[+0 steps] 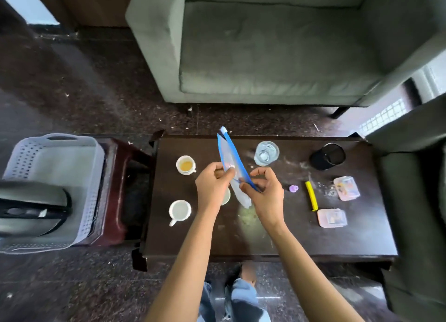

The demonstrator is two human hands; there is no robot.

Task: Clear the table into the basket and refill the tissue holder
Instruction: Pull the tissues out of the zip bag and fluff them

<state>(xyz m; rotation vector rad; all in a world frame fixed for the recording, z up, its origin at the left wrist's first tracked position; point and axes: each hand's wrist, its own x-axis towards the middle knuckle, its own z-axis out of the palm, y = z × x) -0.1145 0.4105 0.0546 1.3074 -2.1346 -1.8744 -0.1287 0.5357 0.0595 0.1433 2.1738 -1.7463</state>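
Both hands hold a clear zip pouch with a blue edge (231,157) upright over the middle of the dark table (265,239). My left hand (212,184) pinches its left side and my right hand (265,191) grips the blue strip. On the table stand a cup with tea (185,165), an empty white mug (179,211), a third cup (226,197) mostly hidden behind my left hand, and a glass of water (266,153). A black mesh holder (327,156) stands at the back right. The pale lilac basket (60,188) rests on a stool to the left.
Two pink tissue packets (346,188) (332,217), a yellow clip (311,195) and a small purple piece (293,188) lie on the table's right part. A black object (31,205) lies in the basket. A grey sofa (277,44) stands beyond the table, with another seat at the right.
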